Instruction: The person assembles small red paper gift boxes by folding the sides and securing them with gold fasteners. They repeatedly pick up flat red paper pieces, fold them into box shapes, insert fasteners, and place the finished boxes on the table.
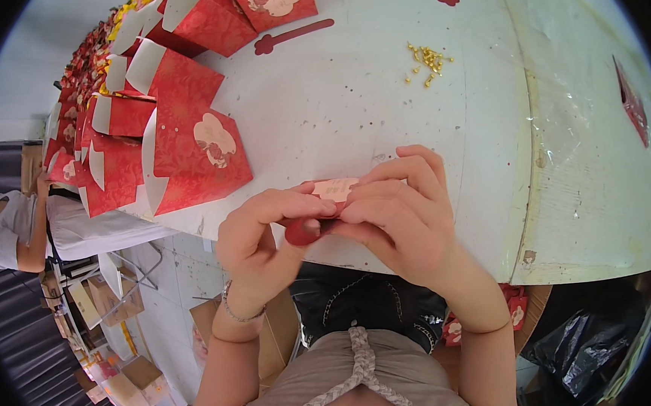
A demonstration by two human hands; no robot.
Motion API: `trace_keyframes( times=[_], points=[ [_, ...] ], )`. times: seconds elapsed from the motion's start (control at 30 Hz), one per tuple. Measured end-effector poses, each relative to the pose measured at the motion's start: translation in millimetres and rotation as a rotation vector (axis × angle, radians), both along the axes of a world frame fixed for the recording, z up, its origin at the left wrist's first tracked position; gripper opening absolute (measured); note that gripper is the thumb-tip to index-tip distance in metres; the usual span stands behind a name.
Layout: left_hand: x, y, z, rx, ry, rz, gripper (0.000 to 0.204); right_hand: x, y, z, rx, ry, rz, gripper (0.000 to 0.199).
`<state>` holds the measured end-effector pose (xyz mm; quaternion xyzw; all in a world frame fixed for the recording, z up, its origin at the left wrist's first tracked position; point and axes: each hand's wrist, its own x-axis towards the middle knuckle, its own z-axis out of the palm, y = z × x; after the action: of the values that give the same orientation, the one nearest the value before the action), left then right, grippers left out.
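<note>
Both hands are working together at the table edge [450,262]: left hand [263,234] and right hand [398,209] are pinching one small red and pink paper piece [325,203] between fingertips. Red paper envelopes [193,148] are lying just beyond the left hand. Small gold fasteners [426,62] are sitting well beyond the right hand.

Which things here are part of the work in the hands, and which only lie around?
In use: left hand and right hand, together pinching a small red and pink paper piece.

Lying about: red envelopes, gold pins, red paper cut-out, white table.
</note>
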<state>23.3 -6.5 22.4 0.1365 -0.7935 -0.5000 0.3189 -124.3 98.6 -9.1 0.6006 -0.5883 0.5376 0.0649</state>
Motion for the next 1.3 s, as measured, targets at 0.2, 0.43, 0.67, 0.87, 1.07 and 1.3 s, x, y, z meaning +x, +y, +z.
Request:
trace_keyframes(
  times=[0.2,0.43,0.67,0.87,1.07,1.3],
  points=[
    [10,0,4,-0.079,-0.187,0.053,0.046,0,0,2,-0.025,0.053,0.024,0.026],
    [5,-8,-4,-0.227,-0.109,0.000,0.038,1,-2,1,-0.083,0.077,0.029,0.024],
    [6,-6,-9,-0.443,-0.035,0.084,0.031,3,-3,-1,-0.069,0.031,0.043,0.025],
    [3,-16,0,-0.364,-0.152,-0.036,0.019,3,-3,2,0.068,-0.297,0.226,0.021],
    [3,0,-1,-0.363,-0.094,0.039,0.015,3,7,5,0.169,-0.447,0.267,0.025],
    [4,9,-4,-0.414,-0.082,0.128,0.014,17,7,7,0.106,-0.378,0.146,0.020]
  ],
)
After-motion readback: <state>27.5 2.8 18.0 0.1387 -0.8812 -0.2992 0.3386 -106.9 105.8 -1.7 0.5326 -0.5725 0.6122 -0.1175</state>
